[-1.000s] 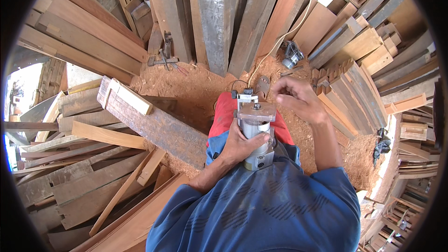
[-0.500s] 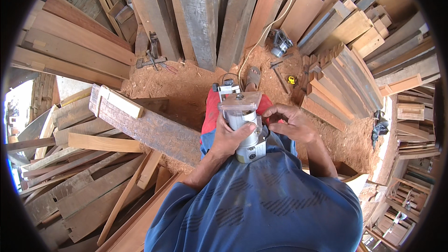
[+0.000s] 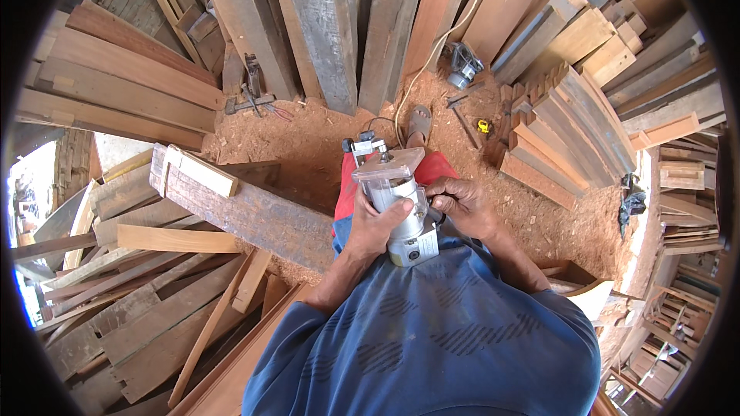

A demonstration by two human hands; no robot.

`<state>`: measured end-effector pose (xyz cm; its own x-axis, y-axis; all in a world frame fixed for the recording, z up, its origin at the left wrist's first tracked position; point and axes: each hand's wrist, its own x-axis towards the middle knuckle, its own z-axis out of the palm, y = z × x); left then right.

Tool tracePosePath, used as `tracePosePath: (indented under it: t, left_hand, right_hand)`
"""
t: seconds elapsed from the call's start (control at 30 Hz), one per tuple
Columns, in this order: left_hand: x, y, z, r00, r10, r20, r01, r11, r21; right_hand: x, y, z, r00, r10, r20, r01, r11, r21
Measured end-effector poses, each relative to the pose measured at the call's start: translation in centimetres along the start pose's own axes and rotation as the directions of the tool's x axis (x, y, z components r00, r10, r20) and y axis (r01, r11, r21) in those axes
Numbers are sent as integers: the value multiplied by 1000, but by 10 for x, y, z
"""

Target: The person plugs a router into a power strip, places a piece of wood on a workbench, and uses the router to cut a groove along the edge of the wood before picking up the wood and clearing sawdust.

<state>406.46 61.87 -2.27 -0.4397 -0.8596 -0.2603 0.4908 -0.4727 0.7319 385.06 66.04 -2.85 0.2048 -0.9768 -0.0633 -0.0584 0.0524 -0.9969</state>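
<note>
A silver trim router rests in my lap, its clear base plate facing up and away from me. My left hand is wrapped round the router body, thumb across its front. At the router's right side, the fingers of my right hand are closed together against it near the base. Whatever they pinch there is hidden by the fingers. Beyond the base plate sticks up a metal bracket with dark knobs.
Sawdust covers the floor, where a yellow tape measure, a hammer, red-handled pliers and another power tool lie. A pale cord runs ahead. A thick plank slants at left; stacked boards surround me.
My right hand has moved in closer to the router, and its fingers have closed at the router's side. The router has tilted slightly to the left in my left hand.
</note>
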Motion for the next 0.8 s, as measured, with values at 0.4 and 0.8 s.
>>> tracePosePath:
  t: [0.4,0.8]
  left_hand:
    - [-2,-1,5,1000,-15,7,16,998,-54]
    - [1,-1,0,999,-12,35,14,998,-61]
  right_hand:
    - [13,-3,4,929,365,60,-369,924,102]
    - [-9,0,4,996,87,-29,-81,982,173]
